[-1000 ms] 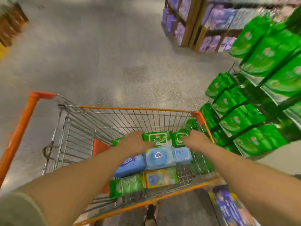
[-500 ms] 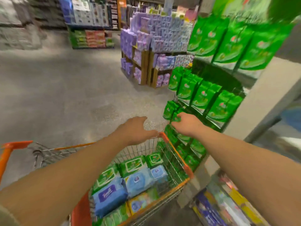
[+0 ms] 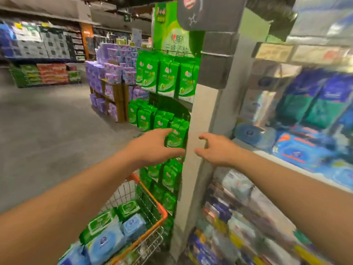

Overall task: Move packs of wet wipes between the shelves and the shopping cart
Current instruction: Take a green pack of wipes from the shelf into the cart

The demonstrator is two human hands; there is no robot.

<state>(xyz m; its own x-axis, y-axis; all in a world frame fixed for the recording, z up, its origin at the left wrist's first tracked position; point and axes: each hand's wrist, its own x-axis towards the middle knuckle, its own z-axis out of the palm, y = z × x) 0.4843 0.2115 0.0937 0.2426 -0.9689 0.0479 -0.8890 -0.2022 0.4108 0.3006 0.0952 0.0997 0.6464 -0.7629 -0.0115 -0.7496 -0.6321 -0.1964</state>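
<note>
My left hand [image 3: 152, 148] reaches out in front of a hanging green pack [image 3: 176, 135] on the end rack, fingers and thumb spread around its lower part without gripping it. My right hand [image 3: 215, 150] hovers before the grey shelf post [image 3: 198, 115], fingers loosely curved, holding nothing. Below, the orange wire cart [image 3: 150, 196] holds several wet wipe packs: green ones [image 3: 101, 222] and blue ones [image 3: 107, 243]. Blue wipe packs [image 3: 298, 152] lie on the shelf to the right, blurred.
Rows of green packs [image 3: 168, 79] hang above and below my hands. A wooden stand of purple packs [image 3: 112, 73] stands behind on the left. Grey floor [image 3: 47, 131] spreads left. Lower right shelves [image 3: 238, 217] carry mixed blurred packs.
Both hands rose from the cart's packs to chest height at the rack. The view swung up and right, so the cart now sits low and the right shelves appear.
</note>
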